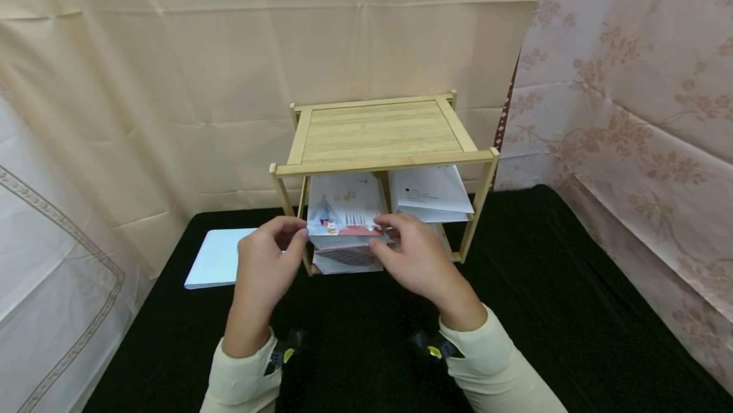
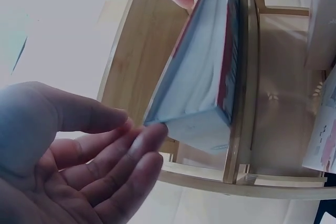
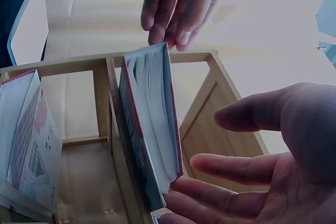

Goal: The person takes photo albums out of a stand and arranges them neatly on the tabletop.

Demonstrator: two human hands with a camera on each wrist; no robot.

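A thick hardcover book (image 1: 343, 209) with a cartoon scene on its cover lies in the left half of the middle tier of a small wooden rack (image 1: 378, 130). My left hand (image 1: 272, 260) is at the book's left edge, its fingertips right at a corner of the cover in the left wrist view. On the opposite side, my right hand (image 1: 420, 260) has its fingers loosely spread at the right edge. In the right wrist view, its lower fingers touch the book's near corner, while the thumb stands apart from it. Neither hand grips the book.
Beneath that tier lies another book (image 1: 346, 261) with a patterned cover. White books (image 1: 432, 193) occupy the middle tier's right half, beyond a wooden divider. A pale blue-white flat item (image 1: 212, 259) lies left of the rack on the black cloth (image 1: 355, 336). Curtains hang behind and at both sides.
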